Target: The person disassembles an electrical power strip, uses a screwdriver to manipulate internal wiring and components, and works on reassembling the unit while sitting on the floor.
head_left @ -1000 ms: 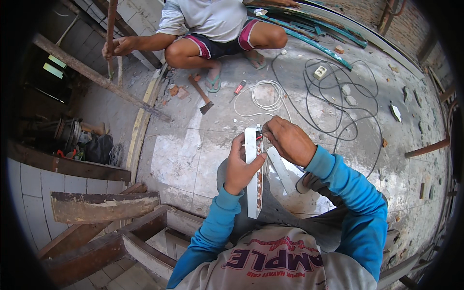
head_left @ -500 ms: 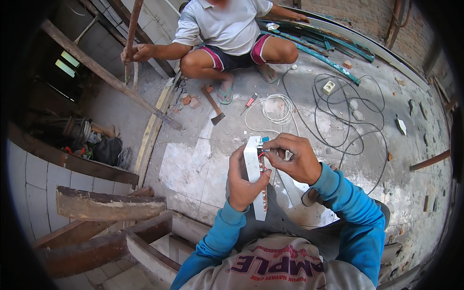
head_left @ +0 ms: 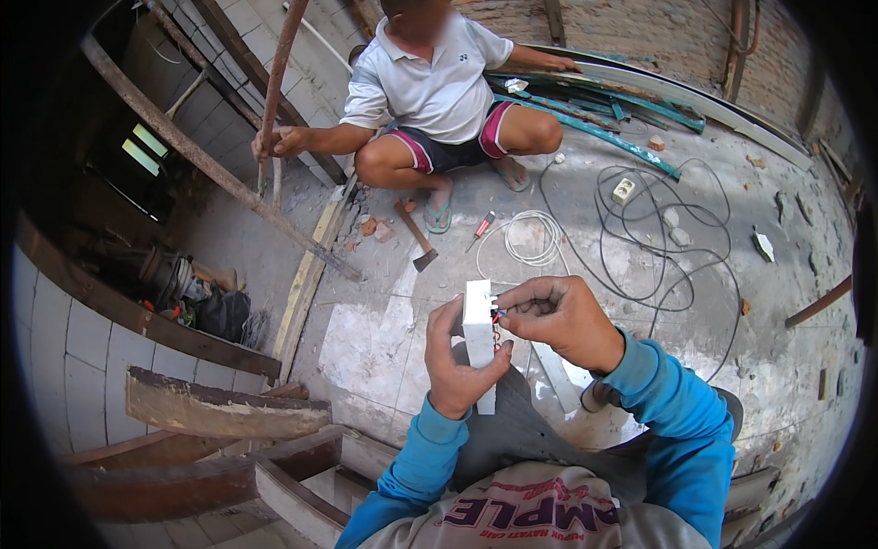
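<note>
A long white plastic housing (head_left: 478,311), which looks like an opened power strip, stands on end above my lap. My left hand (head_left: 455,373) is wrapped round its lower half, thumb across the open side. My right hand (head_left: 569,322) pinches at that open side near the top, where thin red and blue wires (head_left: 498,317) come out. Its fingertips hide part of the wires. Beyond my hands on the floor lie a coil of white cable (head_left: 560,240) and a red-handled screwdriver (head_left: 485,224).
A person (head_left: 430,91) squats opposite, gripping a rusty pole. Near their feet lie a hatchet (head_left: 416,236) and brick pieces. Right of them, tangled black cord surrounds a white socket (head_left: 624,191). Wooden frames (head_left: 229,403) stand at lower left; metal lengths (head_left: 604,119) lie behind.
The housing has turned in my left hand, so its coppery inside shows less. My right fingers stay at the wires. The whole view has shifted a little, with the floor items appearing lower.
</note>
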A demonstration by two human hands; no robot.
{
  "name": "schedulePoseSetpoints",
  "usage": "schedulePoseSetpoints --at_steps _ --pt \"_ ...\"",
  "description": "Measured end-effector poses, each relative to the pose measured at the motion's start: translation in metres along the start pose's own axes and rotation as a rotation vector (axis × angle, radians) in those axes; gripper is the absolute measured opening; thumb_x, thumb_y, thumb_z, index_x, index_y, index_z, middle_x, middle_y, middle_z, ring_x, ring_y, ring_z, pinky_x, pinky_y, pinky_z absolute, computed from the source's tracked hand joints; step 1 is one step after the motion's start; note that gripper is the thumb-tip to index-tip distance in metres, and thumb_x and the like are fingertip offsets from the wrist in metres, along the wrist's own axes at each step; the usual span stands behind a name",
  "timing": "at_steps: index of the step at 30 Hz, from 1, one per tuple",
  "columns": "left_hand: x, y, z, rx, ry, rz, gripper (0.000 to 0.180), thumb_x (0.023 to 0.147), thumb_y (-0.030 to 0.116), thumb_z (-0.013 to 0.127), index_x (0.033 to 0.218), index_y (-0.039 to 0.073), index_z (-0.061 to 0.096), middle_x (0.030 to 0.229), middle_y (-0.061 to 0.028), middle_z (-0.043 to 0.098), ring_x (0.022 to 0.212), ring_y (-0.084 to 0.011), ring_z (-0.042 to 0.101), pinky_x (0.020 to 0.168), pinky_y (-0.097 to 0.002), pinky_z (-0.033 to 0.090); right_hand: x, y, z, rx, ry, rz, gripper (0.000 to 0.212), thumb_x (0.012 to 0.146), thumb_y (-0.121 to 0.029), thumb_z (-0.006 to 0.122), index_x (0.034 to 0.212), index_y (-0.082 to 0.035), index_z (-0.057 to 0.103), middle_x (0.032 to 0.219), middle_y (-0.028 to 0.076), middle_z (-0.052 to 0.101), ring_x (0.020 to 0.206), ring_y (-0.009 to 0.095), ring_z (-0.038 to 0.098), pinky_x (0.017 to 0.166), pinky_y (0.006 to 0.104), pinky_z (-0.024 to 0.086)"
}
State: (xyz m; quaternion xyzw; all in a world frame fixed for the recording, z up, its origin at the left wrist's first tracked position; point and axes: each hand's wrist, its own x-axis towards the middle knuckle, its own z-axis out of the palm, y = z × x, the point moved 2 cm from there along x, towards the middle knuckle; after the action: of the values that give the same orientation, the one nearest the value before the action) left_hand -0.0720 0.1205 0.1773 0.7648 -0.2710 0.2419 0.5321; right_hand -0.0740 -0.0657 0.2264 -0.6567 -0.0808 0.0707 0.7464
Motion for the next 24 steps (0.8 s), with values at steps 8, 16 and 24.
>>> schedulePoseSetpoints --at_steps 8,16,24 --pt "0.013 0.010 -0.005 0.200 -0.007 0.149 0.082 0.065 0.007 0.085 0.138 0.002 0.047 0.124 -0.0170 0.054 0.107 -0.0272 0.061 0.085 -0.0367 0.053 -0.010 -0.015 -0.001 -0.310 0.145 -0.228 0.020 0.088 -0.009 0.072 0.103 0.003 0.071 0.089 0.012 0.071 0.076 0.017 0.066 0.067 0.0302 0.052" --pt "0.017 0.002 0.004 0.149 0.011 0.144 0.081 0.063 0.005 0.086 0.136 0.004 0.049 0.121 -0.0171 0.056 0.101 -0.0274 0.061 0.077 -0.0362 0.052 -0.003 -0.004 -0.005 -0.749 0.152 -0.673 0.020 0.085 -0.009 0.070 0.100 -0.002 0.058 0.093 0.013 0.059 0.087 0.033 0.059 0.074 0.0419 0.047" --pt "0.015 0.004 0.016 -0.185 0.002 -0.094 0.079 0.070 -0.001 0.082 0.137 -0.001 0.040 0.126 -0.0155 0.053 0.114 -0.0239 0.058 0.095 -0.0361 0.050 0.015 -0.002 -0.009 -1.044 0.227 -1.015 0.028 0.077 -0.011 0.074 0.100 -0.006 0.059 0.091 0.009 0.060 0.083 0.026 0.060 0.073 0.0372 0.048"
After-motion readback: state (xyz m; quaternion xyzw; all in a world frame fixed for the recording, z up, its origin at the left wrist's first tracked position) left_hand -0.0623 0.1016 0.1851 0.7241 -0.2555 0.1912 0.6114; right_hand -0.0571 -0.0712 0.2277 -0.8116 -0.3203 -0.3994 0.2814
